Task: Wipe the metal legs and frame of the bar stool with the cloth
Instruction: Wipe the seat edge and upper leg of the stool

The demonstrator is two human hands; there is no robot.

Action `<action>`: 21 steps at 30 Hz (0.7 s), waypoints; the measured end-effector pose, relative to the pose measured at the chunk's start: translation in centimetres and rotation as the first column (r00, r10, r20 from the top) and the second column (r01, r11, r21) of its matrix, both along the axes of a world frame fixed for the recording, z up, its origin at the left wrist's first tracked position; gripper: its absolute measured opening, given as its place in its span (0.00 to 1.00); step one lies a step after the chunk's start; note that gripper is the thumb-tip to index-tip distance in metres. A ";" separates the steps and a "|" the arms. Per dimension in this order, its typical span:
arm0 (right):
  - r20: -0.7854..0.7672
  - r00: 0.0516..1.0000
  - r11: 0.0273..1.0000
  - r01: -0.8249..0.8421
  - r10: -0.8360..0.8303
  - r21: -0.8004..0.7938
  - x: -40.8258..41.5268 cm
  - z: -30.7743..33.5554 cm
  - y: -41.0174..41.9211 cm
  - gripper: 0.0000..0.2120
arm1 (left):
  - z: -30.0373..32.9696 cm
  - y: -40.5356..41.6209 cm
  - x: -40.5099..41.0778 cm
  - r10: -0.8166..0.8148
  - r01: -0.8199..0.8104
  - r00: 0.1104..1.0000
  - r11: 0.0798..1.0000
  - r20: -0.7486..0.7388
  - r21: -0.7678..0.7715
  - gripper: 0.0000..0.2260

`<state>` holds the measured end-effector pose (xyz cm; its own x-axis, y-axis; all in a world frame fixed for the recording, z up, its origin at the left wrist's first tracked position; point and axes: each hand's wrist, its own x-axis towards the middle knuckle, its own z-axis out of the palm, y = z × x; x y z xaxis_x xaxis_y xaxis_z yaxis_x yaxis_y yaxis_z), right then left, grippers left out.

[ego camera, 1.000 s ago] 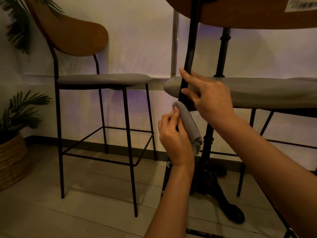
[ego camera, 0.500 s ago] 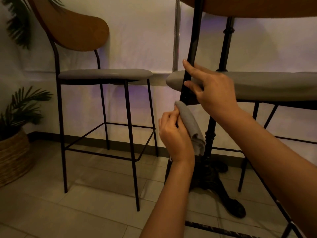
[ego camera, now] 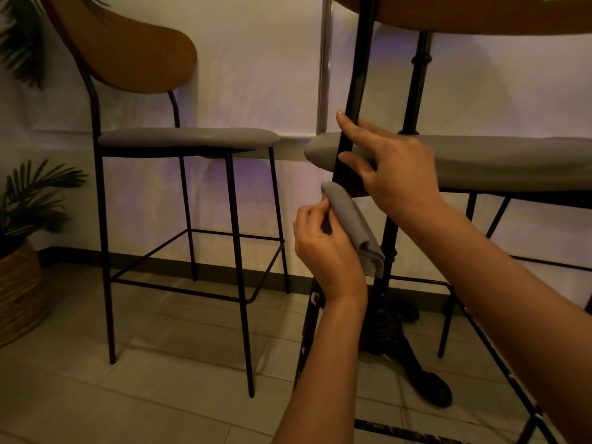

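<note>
We have the cloth (ego camera: 354,229) rolled and pinched in our left hand (ego camera: 323,248), mid-frame, its long axis slanting up-left toward the stool's black post (ego camera: 355,91). That post runs near upright, just above the cloth's tip. Our right hand (ego camera: 397,168) steadies it, fingers straight against the metal. Left is nearer for wiping.
</note>
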<state>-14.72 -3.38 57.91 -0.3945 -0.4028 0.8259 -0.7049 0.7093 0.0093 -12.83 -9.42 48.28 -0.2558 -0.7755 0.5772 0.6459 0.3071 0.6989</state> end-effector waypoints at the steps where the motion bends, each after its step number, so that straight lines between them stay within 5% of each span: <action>1: -0.003 1.000 1.000 0.000 0.000 -0.002 0.0 0.0 0.0 0.23 | 0.0 0.0 0.2 -0.028 0.027 1.000 0.999 0.004 0.041 0.03; 10: 0.006 1.000 1.000 -0.027 0.027 -0.015 -0.4 -0.1 -0.1 0.22 | 3.5 -0.3 -0.2 -0.034 0.034 0.999 0.999 -0.016 -0.016 0.04; 21: 0.019 1.000 1.000 0.017 -0.017 -0.019 0.1 -0.1 -0.1 0.23 | -2.8 -0.4 1.6 -0.117 0.114 0.992 0.991 0.036 0.072 0.11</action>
<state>-14.61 -3.52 57.82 -0.4171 -0.3800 0.8256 -0.6925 0.7212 -0.0179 -11.23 -9.80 45.45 -0.3679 -0.7775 0.5101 0.6452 0.1816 0.7421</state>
